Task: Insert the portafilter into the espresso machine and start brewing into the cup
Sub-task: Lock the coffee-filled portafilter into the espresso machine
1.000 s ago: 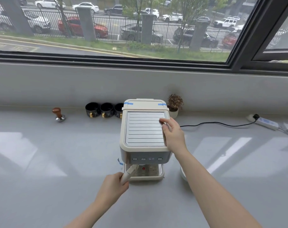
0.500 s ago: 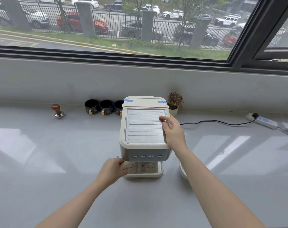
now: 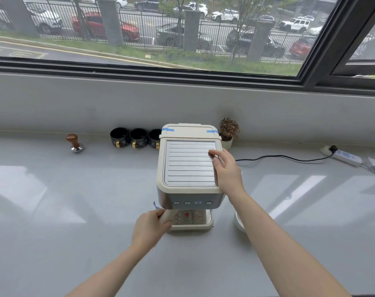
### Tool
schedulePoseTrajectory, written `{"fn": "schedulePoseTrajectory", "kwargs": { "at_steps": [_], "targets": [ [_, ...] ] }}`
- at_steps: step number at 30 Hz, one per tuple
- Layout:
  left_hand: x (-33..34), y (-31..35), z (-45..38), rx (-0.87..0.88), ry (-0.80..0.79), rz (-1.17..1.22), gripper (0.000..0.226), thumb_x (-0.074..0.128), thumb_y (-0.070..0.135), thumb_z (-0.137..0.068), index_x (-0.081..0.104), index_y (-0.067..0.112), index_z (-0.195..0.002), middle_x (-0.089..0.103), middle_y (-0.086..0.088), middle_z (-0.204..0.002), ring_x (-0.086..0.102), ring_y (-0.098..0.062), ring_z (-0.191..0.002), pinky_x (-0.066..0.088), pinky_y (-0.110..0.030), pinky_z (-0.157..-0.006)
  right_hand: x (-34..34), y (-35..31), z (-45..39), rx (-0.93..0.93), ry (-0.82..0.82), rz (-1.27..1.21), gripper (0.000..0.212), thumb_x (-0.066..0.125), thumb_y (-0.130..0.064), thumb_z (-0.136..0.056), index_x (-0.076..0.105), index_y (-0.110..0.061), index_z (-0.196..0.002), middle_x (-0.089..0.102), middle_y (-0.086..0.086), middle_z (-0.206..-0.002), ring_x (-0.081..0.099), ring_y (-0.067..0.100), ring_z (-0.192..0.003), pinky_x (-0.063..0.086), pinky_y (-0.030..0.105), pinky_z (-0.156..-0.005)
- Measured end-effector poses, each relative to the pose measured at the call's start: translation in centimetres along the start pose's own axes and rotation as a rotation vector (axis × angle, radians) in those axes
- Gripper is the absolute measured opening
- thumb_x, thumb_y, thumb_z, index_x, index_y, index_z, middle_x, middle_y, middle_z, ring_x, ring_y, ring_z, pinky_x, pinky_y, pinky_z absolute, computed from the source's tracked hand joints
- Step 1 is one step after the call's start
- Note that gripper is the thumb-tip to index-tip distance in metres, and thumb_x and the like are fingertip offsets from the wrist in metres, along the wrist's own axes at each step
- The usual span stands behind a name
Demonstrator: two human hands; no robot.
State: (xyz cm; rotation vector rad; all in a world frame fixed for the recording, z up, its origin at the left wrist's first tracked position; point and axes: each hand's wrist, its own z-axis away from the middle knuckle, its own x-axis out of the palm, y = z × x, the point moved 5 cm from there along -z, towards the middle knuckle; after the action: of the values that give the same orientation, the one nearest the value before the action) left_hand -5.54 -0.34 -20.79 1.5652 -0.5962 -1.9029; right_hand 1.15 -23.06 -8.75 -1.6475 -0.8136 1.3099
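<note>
Both hands are on the cream, box-shaped espresso machine (image 3: 189,168) standing on the grey desk (image 3: 53,211): my right hand (image 3: 226,170) lies flat and spread on its ribbed top's right edge, while my left hand (image 3: 149,229) is curled around the cream portafilter handle (image 3: 165,215) under its front left corner. Three black mugs (image 3: 137,138) sit behind its left side.

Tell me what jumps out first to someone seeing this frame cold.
The cream espresso machine at centre counter, with the right hand pressed flat on its ribbed top. Below its front, the left hand has a grip on the pale portafilter handle over the drip tray. Three black cups line the wall behind.
</note>
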Motion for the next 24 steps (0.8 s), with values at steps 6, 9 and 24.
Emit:
{"fn": "schedulePoseTrajectory", "kwargs": {
  "at_steps": [6,9,24],
  "targets": [
    [4.4,2.0,3.4,-0.150,-0.040,0.121,0.014,0.048,0.022,-0.075,0.050,0.021,-0.088,0.060,0.000,-0.065,0.056,-0.025,-0.057,0.039,-0.031,-0.047,0.2,0.4,0.0,0.013,0.022,-0.046,0.029,0.044,-0.016,-0.096,0.065,-0.018,-0.117,0.049,-0.006,-0.139,0.049,0.014,-0.122,0.035,0.023,-0.099],
    [3.9,1.7,2.8,-0.225,-0.259,0.404,0.018,0.049,0.021,-0.079,0.051,0.021,-0.097,0.056,-0.003,-0.066,0.050,-0.021,-0.042,0.038,-0.025,-0.040,0.2,0.6,0.0,0.020,0.019,-0.037,0.030,0.044,-0.017,-0.096,0.064,-0.018,-0.118,0.048,-0.005,-0.141,0.048,0.013,-0.122,0.035,0.024,-0.101],
    [8.8,3.8,6.4,-0.694,-0.166,1.137,0.021,0.062,0.017,-0.076,0.046,0.012,-0.063,0.038,-0.004,-0.048,0.023,-0.015,-0.035,0.013,-0.015,-0.039,0.7,1.3,-0.2,0.066,0.003,-0.078,0.041,0.035,-0.018,-0.100,0.050,-0.023,-0.137,0.034,-0.010,-0.152,0.037,0.011,-0.135,0.029,0.023,-0.108]
  ]
}}
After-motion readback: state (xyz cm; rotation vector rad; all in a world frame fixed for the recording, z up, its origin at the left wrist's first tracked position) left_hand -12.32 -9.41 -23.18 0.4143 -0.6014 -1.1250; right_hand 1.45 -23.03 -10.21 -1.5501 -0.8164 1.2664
